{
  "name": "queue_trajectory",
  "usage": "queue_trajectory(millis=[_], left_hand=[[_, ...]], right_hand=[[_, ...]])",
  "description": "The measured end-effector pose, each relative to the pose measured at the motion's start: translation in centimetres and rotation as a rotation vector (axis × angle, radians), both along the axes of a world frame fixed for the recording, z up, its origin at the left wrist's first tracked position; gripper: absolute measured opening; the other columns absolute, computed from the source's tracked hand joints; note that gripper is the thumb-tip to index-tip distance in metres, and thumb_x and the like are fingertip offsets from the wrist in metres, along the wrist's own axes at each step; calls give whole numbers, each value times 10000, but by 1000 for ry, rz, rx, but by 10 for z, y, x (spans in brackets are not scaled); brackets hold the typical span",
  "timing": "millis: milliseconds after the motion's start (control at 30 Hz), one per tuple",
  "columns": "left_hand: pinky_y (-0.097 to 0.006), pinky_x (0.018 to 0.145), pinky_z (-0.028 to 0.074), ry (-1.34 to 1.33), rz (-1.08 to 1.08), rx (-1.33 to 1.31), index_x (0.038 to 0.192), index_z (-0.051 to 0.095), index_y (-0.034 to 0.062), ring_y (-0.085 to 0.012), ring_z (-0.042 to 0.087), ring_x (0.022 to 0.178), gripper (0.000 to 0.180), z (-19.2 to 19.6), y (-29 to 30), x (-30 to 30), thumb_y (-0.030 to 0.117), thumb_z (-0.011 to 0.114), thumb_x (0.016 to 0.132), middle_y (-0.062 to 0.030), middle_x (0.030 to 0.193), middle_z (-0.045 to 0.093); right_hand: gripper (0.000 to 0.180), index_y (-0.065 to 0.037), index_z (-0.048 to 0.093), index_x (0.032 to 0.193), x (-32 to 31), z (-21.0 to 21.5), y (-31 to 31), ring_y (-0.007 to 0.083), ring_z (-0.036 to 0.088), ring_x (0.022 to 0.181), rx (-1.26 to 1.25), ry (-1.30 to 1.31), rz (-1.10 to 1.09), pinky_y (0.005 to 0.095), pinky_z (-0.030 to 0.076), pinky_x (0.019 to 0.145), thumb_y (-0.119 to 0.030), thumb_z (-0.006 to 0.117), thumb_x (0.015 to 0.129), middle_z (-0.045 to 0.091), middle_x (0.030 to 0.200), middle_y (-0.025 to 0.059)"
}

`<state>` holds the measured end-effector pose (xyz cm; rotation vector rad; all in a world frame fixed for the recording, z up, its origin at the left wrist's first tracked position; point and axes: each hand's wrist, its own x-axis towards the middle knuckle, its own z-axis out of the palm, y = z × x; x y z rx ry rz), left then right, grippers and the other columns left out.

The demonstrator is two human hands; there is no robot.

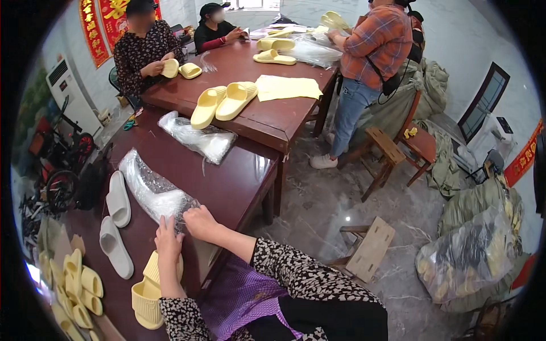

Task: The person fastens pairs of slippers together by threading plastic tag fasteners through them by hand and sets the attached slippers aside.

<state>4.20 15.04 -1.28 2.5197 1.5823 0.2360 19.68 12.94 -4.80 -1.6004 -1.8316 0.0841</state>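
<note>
At the near edge of the dark red table, a stack of clear plastic bags (149,184) lies slantwise. My left hand (168,237) rests on its near end, fingers stretched out and touching the plastic. Right beside it, my right hand (201,222) is closed in a pinch on the bag's corner. Under my left forearm sits a pair of yellow slippers (147,295), partly hidden by the arm. A pair of grey slippers (118,247) lies to the left of the bags.
Loose yellow slippers (74,284) pile up at the lower left. More plastic bags (199,136) lie farther along the table. Yellow slippers (234,101) and a yellow sheet (289,88) are on the far table. Several people work around it. A wooden stool (369,250) stands on the right.
</note>
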Motion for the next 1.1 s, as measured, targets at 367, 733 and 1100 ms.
queue_trajectory(millis=[367, 733, 1100], left_hand=[[-455, 951, 435, -20, -49, 89, 1356, 429, 176, -387, 494, 1173, 656, -13, 11, -3, 236, 708, 765, -172, 1430, 367], [-497, 964, 379, -29, 42, -31, 1350, 445, 229, -355, 429, 1235, 610, 1, 2, -2, 260, 687, 791, -113, 1458, 346], [-507, 927, 396, -24, 12, -6, 1331, 465, 203, -363, 443, 1202, 617, 1, -6, -5, 292, 701, 768, -89, 1459, 348]], right_hand=[[118, -74, 655, 745, 10, 23, -4, 294, 652, 748, -116, -157, -34, 437, 463, 699, -175, 625, 692, 667, 797, 133], [78, -15, 544, 652, 62, 37, -69, 350, 598, 687, 16, -35, 118, 443, 466, 598, -65, 584, 698, 610, 701, 160], [41, 4, 562, 711, 148, 73, -159, 205, 533, 583, -143, 363, 43, 321, 428, 540, -30, 555, 690, 550, 643, 113]])
